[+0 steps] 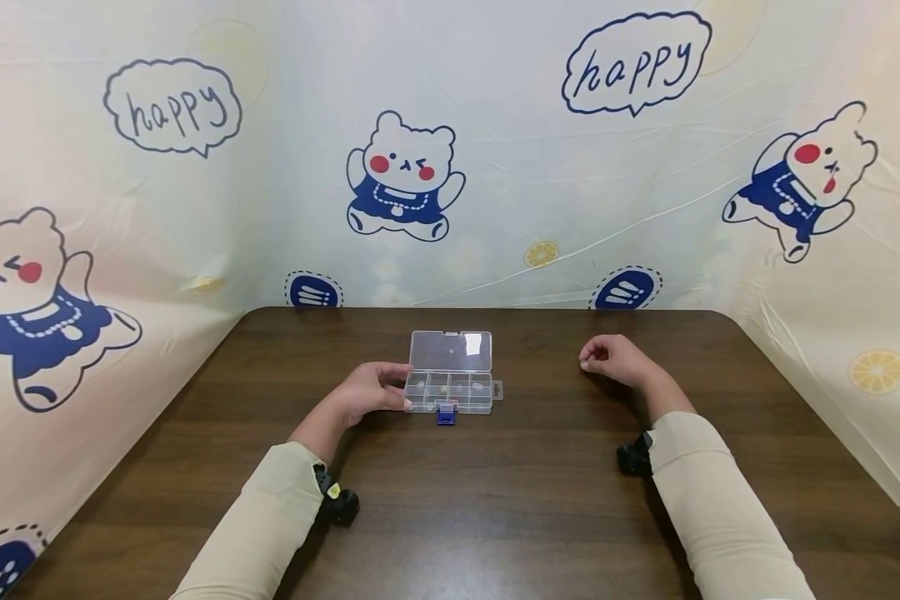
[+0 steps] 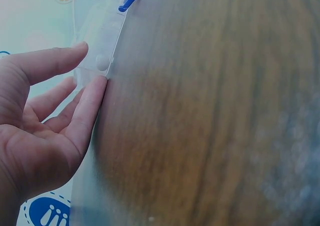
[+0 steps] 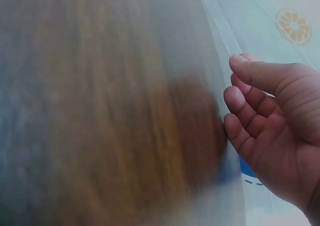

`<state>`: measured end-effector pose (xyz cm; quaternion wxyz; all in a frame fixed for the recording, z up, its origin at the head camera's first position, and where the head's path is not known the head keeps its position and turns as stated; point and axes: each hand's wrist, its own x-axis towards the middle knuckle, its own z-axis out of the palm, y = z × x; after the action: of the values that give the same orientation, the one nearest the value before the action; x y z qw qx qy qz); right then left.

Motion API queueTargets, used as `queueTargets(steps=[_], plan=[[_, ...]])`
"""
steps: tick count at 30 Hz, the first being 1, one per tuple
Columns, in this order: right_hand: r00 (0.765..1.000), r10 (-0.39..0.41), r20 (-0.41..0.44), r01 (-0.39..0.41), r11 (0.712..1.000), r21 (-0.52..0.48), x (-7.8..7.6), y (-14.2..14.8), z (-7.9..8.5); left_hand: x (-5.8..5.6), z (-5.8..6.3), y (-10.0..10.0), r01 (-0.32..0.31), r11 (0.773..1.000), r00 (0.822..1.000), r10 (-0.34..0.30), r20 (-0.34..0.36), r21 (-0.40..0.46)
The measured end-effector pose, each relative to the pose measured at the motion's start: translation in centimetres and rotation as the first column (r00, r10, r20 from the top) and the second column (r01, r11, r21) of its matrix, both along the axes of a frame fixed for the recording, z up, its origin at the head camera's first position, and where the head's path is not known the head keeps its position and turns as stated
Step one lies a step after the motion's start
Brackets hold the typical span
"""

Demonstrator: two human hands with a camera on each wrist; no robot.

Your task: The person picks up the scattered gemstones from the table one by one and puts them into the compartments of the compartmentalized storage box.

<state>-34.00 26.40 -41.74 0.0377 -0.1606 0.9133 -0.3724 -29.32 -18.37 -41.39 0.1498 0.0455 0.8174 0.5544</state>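
A clear plastic compartment box (image 1: 448,392) stands on the table with its lid (image 1: 451,351) raised at the back. A blue latch (image 1: 446,415) shows at its front edge. Small pale pieces lie in some compartments, too small to identify. My left hand (image 1: 371,390) touches the box's left end, thumb near the front corner and fingers farther back. In the left wrist view a round whitish piece (image 2: 102,62) shows through the box wall. Over to the right, my right hand (image 1: 617,358) is low over the table, fingers loosely bent, thumb close to the index finger; I see nothing held.
The brown wooden table (image 1: 495,492) has rounded far corners. A printed cloth (image 1: 495,167) with bears and lettering hangs behind and along both sides. A small clear tab (image 1: 498,390) sticks out from the box's right end. Each wrist carries a black camera (image 1: 341,505).
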Motion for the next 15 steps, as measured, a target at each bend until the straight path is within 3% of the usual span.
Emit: queueTargets(steps=[15], plan=[[1.0, 0.025, -0.018, -0.027, 0.992, -0.124, 1.01, -0.77, 0.95, 0.09, 0.19, -0.01, 0.005, 1.0, 1.0, -0.005, 0.004, 0.012]])
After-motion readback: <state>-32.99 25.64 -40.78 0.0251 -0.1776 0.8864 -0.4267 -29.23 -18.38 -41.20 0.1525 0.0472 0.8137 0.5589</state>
